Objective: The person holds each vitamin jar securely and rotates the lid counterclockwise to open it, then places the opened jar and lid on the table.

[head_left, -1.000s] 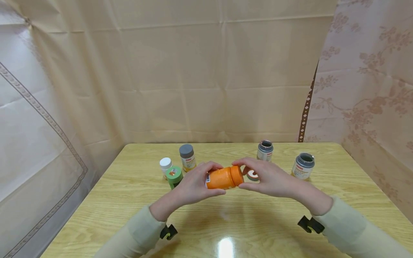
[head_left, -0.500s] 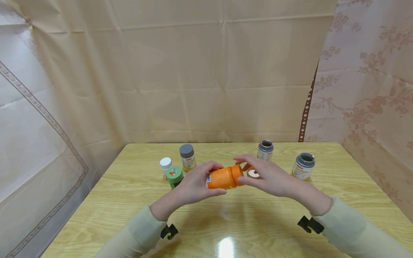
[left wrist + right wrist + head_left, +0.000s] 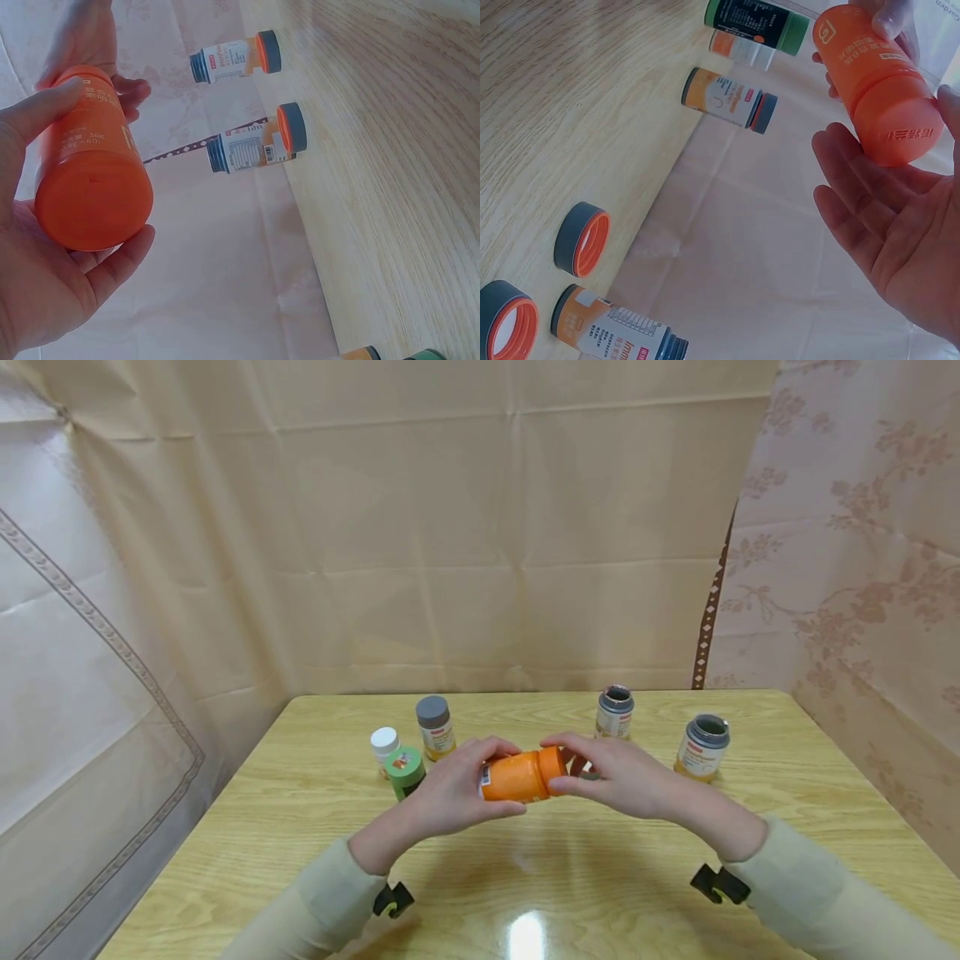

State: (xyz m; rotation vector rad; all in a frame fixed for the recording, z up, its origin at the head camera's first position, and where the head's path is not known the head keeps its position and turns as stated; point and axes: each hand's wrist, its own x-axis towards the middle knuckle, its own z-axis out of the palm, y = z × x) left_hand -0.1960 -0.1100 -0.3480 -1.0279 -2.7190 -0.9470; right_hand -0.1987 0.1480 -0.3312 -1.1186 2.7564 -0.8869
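Note:
My left hand (image 3: 453, 787) grips an orange bottle (image 3: 512, 778) around its body, tilted on its side above the table with its base toward the palm. The left wrist view shows the round bottom of the bottle (image 3: 94, 199), thumb on one side and fingers on the other. At the other end is the orange cap (image 3: 552, 767), which my right hand (image 3: 630, 778) pinches between thumb and fingertips. In the right wrist view the fingers and thumb are spread about the cap (image 3: 898, 124), raised lettering on its top.
Left on the wooden table (image 3: 300, 860) stand a green-lidded bottle (image 3: 406, 767), a white-capped bottle (image 3: 386, 743) and a grey-capped bottle (image 3: 435, 717). Two uncapped bottles, one farther back (image 3: 615, 717) and one at right (image 3: 701, 750), stand opposite. Grey caps (image 3: 577, 240) with orange insides lie near them.
My right fingers loosen and lift off the cap half a second ago, then close on it again now. The left hand and the bottle stay nearly still.

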